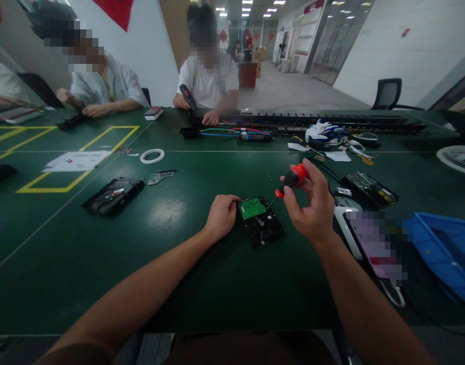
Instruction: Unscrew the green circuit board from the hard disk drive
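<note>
Red-handled, one screwdriver slants toward one drive.

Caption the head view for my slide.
Right hand angles a red-and-black screwdriver onto a black rectangular drive's green circuit board.

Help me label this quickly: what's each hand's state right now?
Left hand: fingers curled at the hard drive's corner; whether gripping or just touching can't be told.
Right hand: closed on the red-and-black screwdriver.
</note>
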A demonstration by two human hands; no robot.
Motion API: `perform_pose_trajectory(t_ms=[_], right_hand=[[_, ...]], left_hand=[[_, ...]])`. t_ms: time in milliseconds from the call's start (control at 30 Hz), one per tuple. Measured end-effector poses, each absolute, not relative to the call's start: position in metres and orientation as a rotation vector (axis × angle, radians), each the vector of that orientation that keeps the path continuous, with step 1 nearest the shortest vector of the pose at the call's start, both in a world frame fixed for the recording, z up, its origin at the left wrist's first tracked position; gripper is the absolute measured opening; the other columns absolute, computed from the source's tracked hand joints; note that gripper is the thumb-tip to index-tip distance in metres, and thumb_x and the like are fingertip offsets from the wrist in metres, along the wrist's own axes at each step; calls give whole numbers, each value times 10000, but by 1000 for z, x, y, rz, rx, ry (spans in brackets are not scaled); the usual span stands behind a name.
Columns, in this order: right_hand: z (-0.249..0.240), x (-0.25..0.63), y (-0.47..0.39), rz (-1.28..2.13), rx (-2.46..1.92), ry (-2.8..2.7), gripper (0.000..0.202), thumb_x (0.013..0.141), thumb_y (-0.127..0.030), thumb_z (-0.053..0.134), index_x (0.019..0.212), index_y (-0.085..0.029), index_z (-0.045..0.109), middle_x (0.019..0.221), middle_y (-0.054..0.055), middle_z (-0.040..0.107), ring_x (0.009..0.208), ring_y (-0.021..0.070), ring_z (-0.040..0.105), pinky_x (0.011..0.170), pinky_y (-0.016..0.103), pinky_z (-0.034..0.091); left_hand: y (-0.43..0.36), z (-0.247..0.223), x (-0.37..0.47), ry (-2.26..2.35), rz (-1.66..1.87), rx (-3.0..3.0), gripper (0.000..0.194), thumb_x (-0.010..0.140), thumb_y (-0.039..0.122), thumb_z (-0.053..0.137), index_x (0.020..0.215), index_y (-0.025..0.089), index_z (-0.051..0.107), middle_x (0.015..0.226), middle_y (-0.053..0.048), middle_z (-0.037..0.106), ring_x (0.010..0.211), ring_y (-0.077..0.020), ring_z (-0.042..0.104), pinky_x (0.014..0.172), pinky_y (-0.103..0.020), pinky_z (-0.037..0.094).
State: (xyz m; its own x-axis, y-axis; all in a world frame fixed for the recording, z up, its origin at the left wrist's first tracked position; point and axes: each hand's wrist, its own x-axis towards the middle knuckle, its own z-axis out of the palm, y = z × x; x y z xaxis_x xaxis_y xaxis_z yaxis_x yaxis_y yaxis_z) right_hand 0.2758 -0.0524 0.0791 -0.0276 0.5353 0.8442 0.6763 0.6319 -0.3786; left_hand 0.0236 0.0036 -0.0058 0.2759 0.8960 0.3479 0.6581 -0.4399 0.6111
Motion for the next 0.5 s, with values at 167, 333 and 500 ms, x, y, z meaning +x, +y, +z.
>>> perform_pose_trajectory(t_ms=[167,333,500], right_hand=[[83,276,-51,-252,-977,-1682,819,917,-202,780,1649,-373,456,1288,87,666,1043,287,702,823,496,699],[82,276,-52,-198,-1001,-1714,824,955,-191,696,1692,-367,372,1441,113,637,1098,303,726,881,524,695],[82,277,-52,-237,-1015,-1696,802,951,-220,739,1668,-373,416,1361,109,654,1050,300,718,830,515,699]], left_hand=[[3,-5,23,1392,981,2206,256,1031,112,554,1109,214,776,1125,-79,794,1117,-276,695,1016,-439,573],[2,-5,23,1386,998,2202,246,1022,112,572,1099,222,779,1114,-76,794,1112,-272,699,1014,-440,575],[2,-4,23,1384,1002,2201,255,1025,106,562,1094,222,779,1112,-71,795,1099,-268,703,1004,-439,577]])
